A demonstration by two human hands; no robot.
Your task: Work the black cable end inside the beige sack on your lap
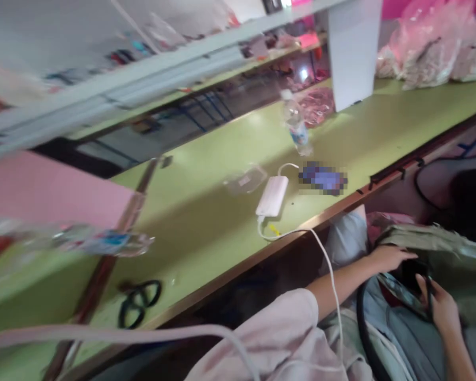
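At the lower right, a grey-green bag (456, 270) lies open beside the table. My left hand (391, 259) is at the bag's opening, its fingers closed on the bag's edge. Across the opening, my right hand (440, 304) is closed around something dark, too blurred to make out. Between the hands the inside of the bag looks black.
On the green table (206, 227) are a white power bank (272, 196) with a white cable, a blurred phone (323, 178), an upright bottle (296, 124), a lying bottle (115, 242) and a black looped cord (137, 304). Plastic bags (432, 53) stand at the back right.
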